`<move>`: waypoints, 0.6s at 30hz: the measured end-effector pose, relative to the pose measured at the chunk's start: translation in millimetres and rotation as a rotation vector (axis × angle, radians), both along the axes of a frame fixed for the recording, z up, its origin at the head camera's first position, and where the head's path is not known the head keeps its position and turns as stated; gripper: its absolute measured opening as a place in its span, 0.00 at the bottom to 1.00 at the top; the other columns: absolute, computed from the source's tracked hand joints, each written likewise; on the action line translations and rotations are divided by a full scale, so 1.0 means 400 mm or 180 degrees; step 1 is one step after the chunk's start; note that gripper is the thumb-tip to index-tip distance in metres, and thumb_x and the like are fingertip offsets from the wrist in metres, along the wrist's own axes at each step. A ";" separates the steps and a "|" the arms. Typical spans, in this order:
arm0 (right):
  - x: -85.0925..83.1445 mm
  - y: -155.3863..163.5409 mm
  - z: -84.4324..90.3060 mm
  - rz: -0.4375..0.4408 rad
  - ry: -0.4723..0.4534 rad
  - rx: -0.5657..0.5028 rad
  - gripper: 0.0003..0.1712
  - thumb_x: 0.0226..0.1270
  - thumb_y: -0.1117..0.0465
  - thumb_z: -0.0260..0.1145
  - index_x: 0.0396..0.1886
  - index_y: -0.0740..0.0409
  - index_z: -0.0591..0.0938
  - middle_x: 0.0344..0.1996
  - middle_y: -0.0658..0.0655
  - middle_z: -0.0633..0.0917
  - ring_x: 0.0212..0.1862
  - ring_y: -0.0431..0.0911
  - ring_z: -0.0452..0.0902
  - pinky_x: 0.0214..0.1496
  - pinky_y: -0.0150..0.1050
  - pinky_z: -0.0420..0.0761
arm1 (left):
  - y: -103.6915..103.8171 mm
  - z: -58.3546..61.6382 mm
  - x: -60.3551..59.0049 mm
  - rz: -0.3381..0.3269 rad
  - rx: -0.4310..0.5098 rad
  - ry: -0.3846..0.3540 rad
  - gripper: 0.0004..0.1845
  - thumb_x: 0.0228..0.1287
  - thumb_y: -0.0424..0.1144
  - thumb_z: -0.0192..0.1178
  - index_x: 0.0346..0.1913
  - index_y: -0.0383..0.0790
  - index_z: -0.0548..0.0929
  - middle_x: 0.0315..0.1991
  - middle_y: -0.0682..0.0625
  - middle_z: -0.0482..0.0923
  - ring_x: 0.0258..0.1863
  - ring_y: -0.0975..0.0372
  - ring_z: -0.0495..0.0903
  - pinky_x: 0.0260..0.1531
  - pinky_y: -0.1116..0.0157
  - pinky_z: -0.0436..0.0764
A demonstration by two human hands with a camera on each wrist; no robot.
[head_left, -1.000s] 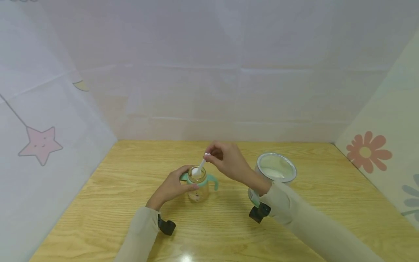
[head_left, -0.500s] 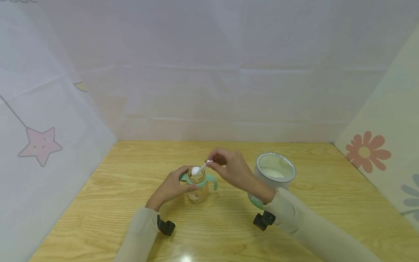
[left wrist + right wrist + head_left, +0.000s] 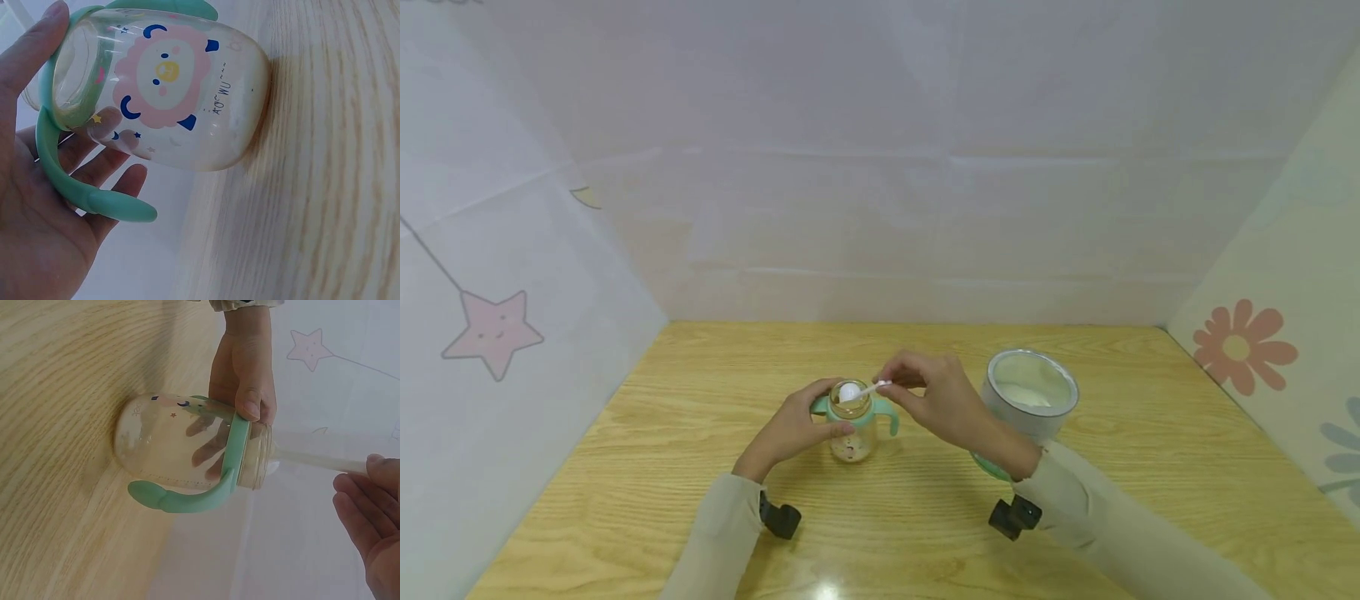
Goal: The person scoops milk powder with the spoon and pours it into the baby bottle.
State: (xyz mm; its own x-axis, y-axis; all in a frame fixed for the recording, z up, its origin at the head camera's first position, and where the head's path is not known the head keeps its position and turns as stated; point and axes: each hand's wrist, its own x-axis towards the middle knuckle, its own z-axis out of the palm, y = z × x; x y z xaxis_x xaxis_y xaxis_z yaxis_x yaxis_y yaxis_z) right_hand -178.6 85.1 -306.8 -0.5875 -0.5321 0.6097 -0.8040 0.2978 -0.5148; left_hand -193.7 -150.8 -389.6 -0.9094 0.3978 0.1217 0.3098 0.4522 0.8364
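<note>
Open tin (image 3: 1032, 392) rt of bottle (image 3: 853, 427)

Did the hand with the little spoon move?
Yes. The right hand holding the spoon has dropped lower and tipped the handle flatter, nearer the can. The bottle stayed put.

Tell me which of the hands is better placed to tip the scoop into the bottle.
The right hand, probably: it pinches the white scoop, whose bowl sits over the mouth of the bottle. The left hand grips the bottle's collar, steadying it.
</note>
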 end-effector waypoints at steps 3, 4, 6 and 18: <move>0.005 0.002 -0.004 0.0045 0.0015 -0.0010 0.04 0.59 0.71 0.68 0.33 0.62 0.82 0.32 0.57 0.87 0.34 0.46 0.86 0.40 0.30 0.83 | 0.000 0.000 0.000 0.0003 -0.0001 0.0006 0.37 0.58 0.49 0.67 0.68 0.41 0.66 0.59 0.43 0.74 0.55 0.53 0.75 0.56 0.49 0.74; 0.006 0.003 -0.006 0.0050 0.0016 -0.0008 0.04 0.59 0.71 0.68 0.33 0.62 0.82 0.32 0.57 0.87 0.34 0.46 0.86 0.40 0.30 0.83 | 0.000 0.000 0.000 0.0007 0.0008 0.0003 0.37 0.57 0.50 0.68 0.68 0.42 0.67 0.59 0.43 0.74 0.55 0.53 0.75 0.56 0.49 0.74; 0.009 0.003 -0.008 0.0041 0.0009 0.0010 0.04 0.59 0.71 0.68 0.34 0.62 0.82 0.32 0.57 0.87 0.35 0.46 0.86 0.40 0.30 0.83 | 0.000 0.001 0.000 0.0005 0.0031 -0.0017 0.37 0.57 0.50 0.68 0.68 0.43 0.67 0.59 0.44 0.74 0.54 0.54 0.76 0.55 0.50 0.74; 0.020 0.013 -0.024 0.0046 0.0157 0.0100 0.04 0.59 0.71 0.68 0.33 0.62 0.81 0.33 0.57 0.87 0.35 0.46 0.86 0.41 0.32 0.83 | -0.001 -0.001 0.003 -0.0004 0.0016 -0.0025 0.38 0.57 0.50 0.67 0.68 0.42 0.66 0.59 0.43 0.74 0.55 0.52 0.76 0.55 0.50 0.75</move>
